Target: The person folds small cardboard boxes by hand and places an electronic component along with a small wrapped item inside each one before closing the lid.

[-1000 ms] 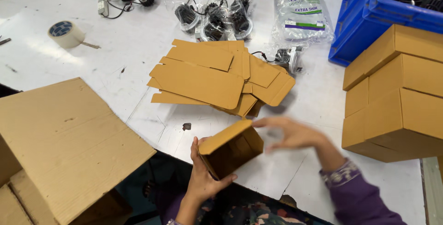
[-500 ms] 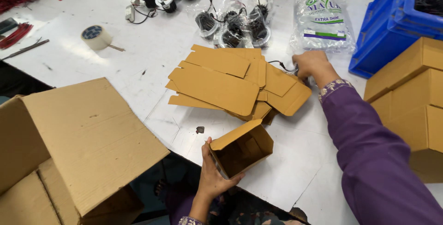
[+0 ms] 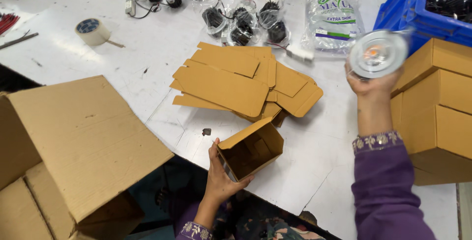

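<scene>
My left hand (image 3: 220, 177) holds a small open cardboard box (image 3: 251, 149) at the table's near edge, its opening tilted toward me. My right hand (image 3: 372, 88) is raised above the table at the right and grips a round silver downlight (image 3: 378, 53) with an orange centre; a plastic sleeve and a trailing white connector (image 3: 300, 53) hang from it. A pile of flat, unfolded cardboard blanks (image 3: 236, 82) lies on the white table (image 3: 147, 58) between the two hands.
Stacked closed cardboard boxes (image 3: 442, 107) stand at the right, a blue crate (image 3: 418, 9) behind them. Bagged black and silver lamps (image 3: 246, 21), a plastic packet (image 3: 332, 16) and a tape roll (image 3: 92, 31) lie farther back. A large open carton (image 3: 73, 141) sits at the left.
My right hand reached to the far side of the blanks, picked up a downlight and lifted it to the right. The small box stays in my left hand, now turned open toward me.
</scene>
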